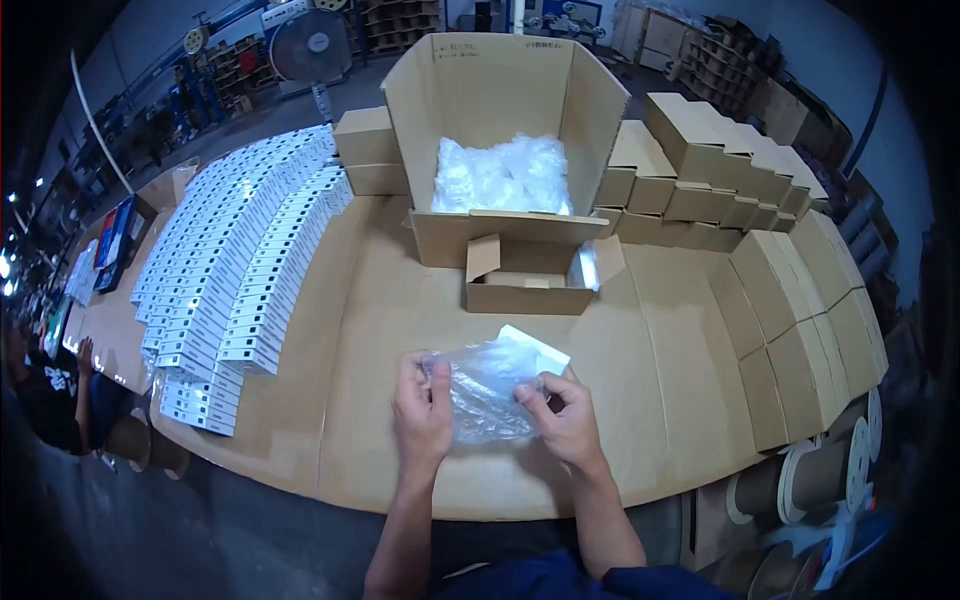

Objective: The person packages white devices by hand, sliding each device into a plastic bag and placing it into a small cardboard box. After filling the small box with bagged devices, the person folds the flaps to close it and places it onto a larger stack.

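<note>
A crinkled clear plastic bag is stretched between my two hands above the cardboard-covered table. My left hand pinches its left side, thumb on top. On the right side, my right hand grips it between thumb and fingers. A white, flat-faced piece like a small box shows behind the bag, close to my right fingertips; whether that hand also holds it I cannot tell. Just beyond stands a small open cardboard box, flaps out, with a shiny plastic-wrapped white item at its right end.
A large open carton behind holds a heap of clear plastic bags. Rows of white labelled boxes line the left side. Brown cartons are stacked along the back right and right edge. Another person's hand shows far left.
</note>
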Demonstrator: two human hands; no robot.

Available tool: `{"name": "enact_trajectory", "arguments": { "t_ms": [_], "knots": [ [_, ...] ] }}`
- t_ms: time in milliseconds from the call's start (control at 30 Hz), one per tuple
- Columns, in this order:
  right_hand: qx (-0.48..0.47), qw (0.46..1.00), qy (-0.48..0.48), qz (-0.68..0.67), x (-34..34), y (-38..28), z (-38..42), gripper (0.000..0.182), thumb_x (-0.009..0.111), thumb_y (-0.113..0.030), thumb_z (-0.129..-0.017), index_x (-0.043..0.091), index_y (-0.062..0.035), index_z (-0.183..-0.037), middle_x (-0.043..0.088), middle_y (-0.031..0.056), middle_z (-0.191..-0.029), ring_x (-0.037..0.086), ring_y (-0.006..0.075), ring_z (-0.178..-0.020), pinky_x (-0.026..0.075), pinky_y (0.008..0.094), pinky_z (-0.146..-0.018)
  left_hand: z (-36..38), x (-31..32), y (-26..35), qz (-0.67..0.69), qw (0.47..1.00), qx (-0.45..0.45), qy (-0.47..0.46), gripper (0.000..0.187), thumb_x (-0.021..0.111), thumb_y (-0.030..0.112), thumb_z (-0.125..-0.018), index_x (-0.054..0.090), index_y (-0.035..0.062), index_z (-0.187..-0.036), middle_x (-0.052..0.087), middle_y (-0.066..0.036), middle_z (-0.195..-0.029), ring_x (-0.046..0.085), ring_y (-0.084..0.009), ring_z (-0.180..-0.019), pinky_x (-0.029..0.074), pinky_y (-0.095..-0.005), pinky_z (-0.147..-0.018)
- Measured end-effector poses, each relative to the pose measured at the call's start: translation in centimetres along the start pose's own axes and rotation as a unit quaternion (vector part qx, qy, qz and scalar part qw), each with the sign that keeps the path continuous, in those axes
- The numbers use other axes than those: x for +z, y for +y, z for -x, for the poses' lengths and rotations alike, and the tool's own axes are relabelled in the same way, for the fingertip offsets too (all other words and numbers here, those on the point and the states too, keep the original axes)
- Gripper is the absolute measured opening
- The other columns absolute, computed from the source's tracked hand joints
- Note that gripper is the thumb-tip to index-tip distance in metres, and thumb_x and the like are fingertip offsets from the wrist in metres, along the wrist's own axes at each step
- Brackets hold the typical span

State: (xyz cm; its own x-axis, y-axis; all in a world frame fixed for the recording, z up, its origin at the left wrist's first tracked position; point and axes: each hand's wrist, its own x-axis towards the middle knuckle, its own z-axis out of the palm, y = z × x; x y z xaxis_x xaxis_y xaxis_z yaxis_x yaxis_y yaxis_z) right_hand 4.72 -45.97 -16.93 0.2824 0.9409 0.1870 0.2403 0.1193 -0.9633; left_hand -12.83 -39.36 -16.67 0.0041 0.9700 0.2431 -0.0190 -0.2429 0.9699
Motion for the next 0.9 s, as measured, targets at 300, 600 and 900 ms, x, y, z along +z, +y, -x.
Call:
{"name": "enact_trajectory", "arguments": {
  "t_ms": [300,600,900],
  "knots": [
    [-0.103,0.987,0.026,0.120,0.3,-0.9,2.1,0.018,0.083,-0.008,-0.084,0.073,0.0058,-0.090,0.059,0.0286,-0.133,0.067,0.0395,-0.114,0.054,0.0426,-0.094,0.4,-0.3,3.3,-0.311,0.898,0.265,-0.162,0.036,0.081,0.007,-0.081,0.071,0.0071,-0.116,0.065,-0.012,-0.115,0.062,-0.0307,-0.107,0.048,-0.0414,-0.091],
    [-0.069,0.983,0.018,0.168,-0.4,-0.1,2.5,0.018,0.079,-0.010,-0.087,0.073,0.0062,-0.093,0.058,0.0298,-0.133,0.066,0.0429,-0.112,0.054,0.0437,-0.095,1.2,-0.2,1.2,-0.205,0.927,0.214,-0.232,0.021,0.080,0.004,-0.083,0.065,0.0025,-0.098,0.067,-0.011,-0.094,0.067,-0.0297,-0.092,0.052,-0.0424,-0.081],
    [-0.006,0.995,-0.006,0.095,-0.4,0.7,3.0,0.015,0.073,-0.009,-0.093,0.073,0.0059,-0.098,0.063,0.0260,-0.119,0.066,0.0378,-0.104,0.053,0.0417,-0.089,0.0,-1.6,-1.3,-0.137,0.973,0.157,-0.097,0.070,0.092,0.027,-0.080,0.051,0.0012,-0.130,0.061,-0.015,-0.119,0.062,-0.0249,-0.113,0.051,-0.0383,-0.095]
  ]
}}
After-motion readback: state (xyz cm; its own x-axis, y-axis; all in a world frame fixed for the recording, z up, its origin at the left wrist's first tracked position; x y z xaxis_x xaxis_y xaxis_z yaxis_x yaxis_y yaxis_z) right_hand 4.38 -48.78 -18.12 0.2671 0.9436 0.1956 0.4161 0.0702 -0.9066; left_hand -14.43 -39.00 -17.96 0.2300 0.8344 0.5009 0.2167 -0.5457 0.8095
